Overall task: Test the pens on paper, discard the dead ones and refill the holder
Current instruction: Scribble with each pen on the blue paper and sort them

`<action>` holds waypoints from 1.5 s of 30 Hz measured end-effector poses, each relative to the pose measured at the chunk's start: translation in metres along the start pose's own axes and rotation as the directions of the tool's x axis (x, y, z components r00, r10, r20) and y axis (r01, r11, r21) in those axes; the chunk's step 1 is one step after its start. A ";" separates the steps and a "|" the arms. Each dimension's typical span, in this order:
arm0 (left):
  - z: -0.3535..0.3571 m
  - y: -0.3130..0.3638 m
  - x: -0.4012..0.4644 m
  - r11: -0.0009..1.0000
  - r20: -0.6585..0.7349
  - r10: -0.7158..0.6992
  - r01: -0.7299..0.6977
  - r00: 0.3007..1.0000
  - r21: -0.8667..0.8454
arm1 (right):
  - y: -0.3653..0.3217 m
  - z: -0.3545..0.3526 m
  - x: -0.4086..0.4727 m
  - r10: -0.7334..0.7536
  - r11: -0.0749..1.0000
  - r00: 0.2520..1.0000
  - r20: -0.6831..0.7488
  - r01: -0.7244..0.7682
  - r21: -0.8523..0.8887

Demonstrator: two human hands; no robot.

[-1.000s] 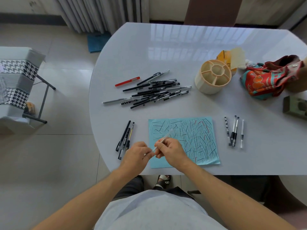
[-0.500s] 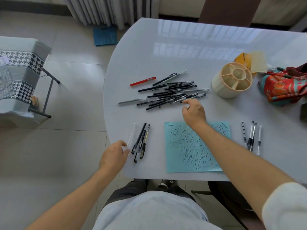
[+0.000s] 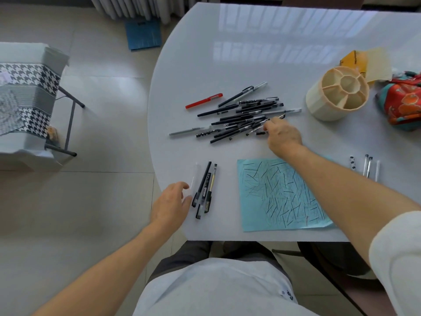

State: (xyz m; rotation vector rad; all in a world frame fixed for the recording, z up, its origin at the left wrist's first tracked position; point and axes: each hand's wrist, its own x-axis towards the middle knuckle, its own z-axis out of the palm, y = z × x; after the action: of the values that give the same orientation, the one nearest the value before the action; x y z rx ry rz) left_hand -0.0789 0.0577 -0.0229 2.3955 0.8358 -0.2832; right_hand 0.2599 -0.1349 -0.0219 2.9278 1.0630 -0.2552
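Note:
A pile of mostly black pens (image 3: 237, 115) lies mid-table, with a red pen (image 3: 204, 101) at its far left edge. My right hand (image 3: 283, 135) is at the pile's right end, fingertips pinching a black pen (image 3: 255, 131) there. The scribbled blue paper (image 3: 280, 195) lies near the front edge, under my right forearm. Left of it sits a small group of pens (image 3: 205, 188) with a clear pen (image 3: 194, 176) alongside. My left hand (image 3: 170, 201) hovers relaxed beside that clear pen and holds nothing. The cream pen holder (image 3: 319, 108) stands empty at the back right.
Several more pens (image 3: 366, 166) lie right of the paper. A red patterned cloth (image 3: 403, 103) and a yellow packet (image 3: 354, 60) sit behind the holder. A houndstooth-covered chair (image 3: 25, 94) stands on the floor to the left, beyond the table's curved edge.
The clear pen left both hands and now lies in the left group. My right hand went up to the pile and closed its fingers on a black pen; my left hand opened.

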 end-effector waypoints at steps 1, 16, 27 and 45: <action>-0.002 0.004 -0.001 1.000 -0.032 0.023 -0.023 0.999 -0.011 | 0.001 -0.002 -0.001 -0.019 1.000 1.000 -0.002 0.019 0.009; 0.042 0.152 0.000 0.918 0.264 0.199 -0.085 0.944 -0.387 | -0.008 -0.019 -0.162 0.065 0.001 0.958 0.279 -0.280 0.960; 0.068 0.155 -0.029 0.951 0.237 0.306 -0.286 0.922 -0.115 | -0.012 0.019 -0.215 0.044 -0.036 0.927 0.372 -0.371 0.928; 0.065 0.093 -0.038 0.828 0.039 0.550 -0.550 0.834 0.111 | 0.010 0.032 -0.199 0.207 -0.056 0.891 0.405 -0.402 0.914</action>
State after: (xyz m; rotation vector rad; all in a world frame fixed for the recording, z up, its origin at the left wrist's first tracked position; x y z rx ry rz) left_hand -0.0507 -0.0582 -0.0189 2.6200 0.0926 -0.1052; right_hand 0.1111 -0.2719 -0.0224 3.9637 -0.1859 -1.9672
